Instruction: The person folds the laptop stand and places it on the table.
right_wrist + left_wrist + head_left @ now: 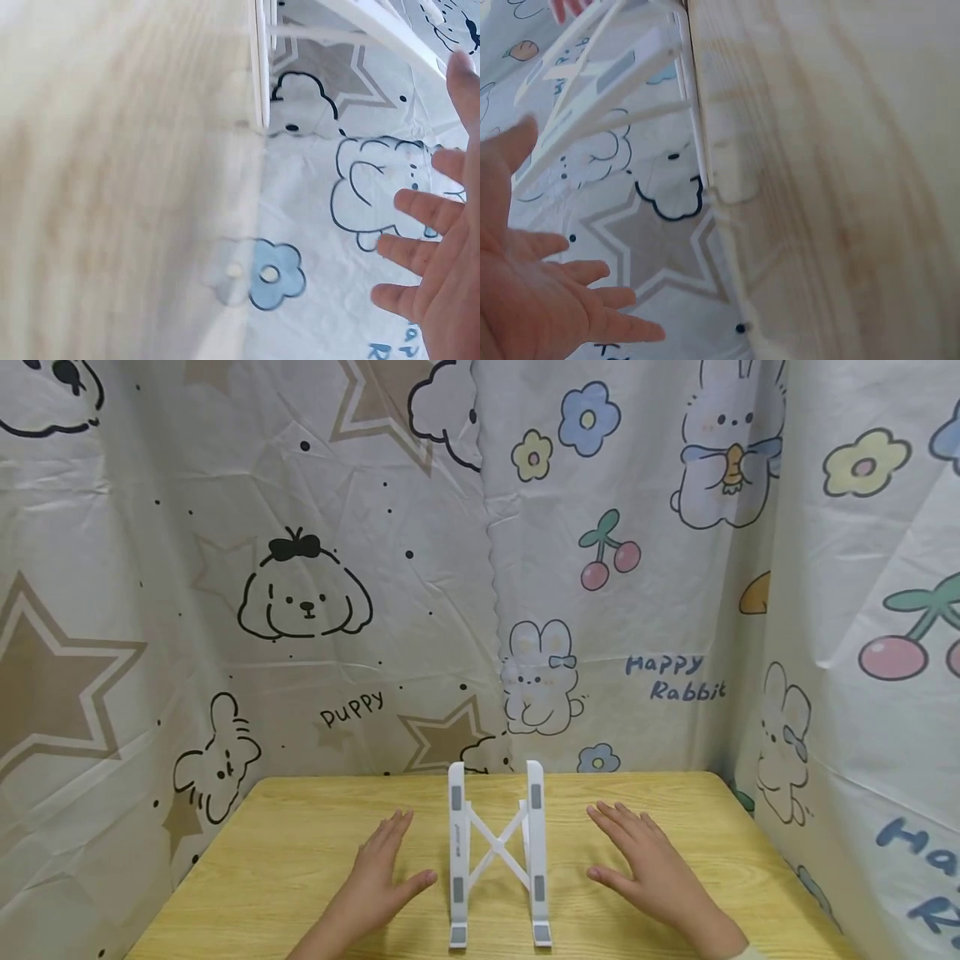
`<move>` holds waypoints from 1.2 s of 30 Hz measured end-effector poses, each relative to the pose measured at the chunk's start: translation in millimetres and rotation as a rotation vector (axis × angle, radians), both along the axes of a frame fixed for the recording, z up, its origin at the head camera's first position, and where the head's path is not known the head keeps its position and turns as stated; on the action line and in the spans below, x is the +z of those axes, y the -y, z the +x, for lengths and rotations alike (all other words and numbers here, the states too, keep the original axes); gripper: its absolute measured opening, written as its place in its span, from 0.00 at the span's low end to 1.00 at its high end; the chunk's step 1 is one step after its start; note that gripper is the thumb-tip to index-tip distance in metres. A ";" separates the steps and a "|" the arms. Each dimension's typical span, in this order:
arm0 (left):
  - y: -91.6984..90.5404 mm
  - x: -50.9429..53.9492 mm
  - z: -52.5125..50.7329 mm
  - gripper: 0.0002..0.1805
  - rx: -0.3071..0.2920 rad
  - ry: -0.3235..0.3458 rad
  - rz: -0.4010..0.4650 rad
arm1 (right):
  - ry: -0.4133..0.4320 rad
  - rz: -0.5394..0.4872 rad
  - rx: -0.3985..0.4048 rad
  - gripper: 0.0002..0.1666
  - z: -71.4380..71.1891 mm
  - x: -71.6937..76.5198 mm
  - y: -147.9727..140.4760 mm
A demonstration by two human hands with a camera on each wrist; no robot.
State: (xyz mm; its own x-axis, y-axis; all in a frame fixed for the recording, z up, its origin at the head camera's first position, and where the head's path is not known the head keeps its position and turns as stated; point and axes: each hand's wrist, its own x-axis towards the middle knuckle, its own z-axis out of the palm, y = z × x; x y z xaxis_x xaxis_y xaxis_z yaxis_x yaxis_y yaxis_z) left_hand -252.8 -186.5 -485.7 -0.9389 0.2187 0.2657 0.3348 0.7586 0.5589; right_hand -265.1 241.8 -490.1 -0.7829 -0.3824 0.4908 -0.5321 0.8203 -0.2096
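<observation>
A white folding laptop stand (498, 846) stands unfolded on the table, its two long arms joined by an X-shaped brace. Grey pads line the arms, and small lips stick up at the near ends. To its left, my left hand (378, 881) is held with straight, spread fingers, apart from the stand. On the other side my right hand (648, 872) mirrors it, also touching nothing. The left wrist view shows the left palm (540, 300) facing the stand (607, 82). In the right wrist view the right hand's fingers (424, 214) are spread near a white arm (390, 26).
The light wood table (300, 843) fills the foreground, its far edge close to a hanging cloth (435, 610) printed with puppies, rabbits, stars and flowers. More of this cloth hangs at the left and right sides.
</observation>
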 end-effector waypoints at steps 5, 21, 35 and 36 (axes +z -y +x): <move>-5.6 -3.6 -2.8 0.49 0.037 0.026 0.172 | 0.171 -0.145 -0.053 0.45 1.6 -4.0 8.7; -29.4 -5.1 -2.1 0.28 -0.029 0.195 0.567 | 0.701 -0.730 0.095 0.31 -1.6 -3.7 37.6; -42.2 -8.0 -3.6 0.25 0.001 0.388 0.736 | 0.854 -0.884 0.160 0.32 -4.5 -13.2 58.1; -42.9 -8.3 -3.5 0.25 0.003 0.400 0.753 | 0.859 -0.888 0.152 0.31 -4.7 -14.1 60.3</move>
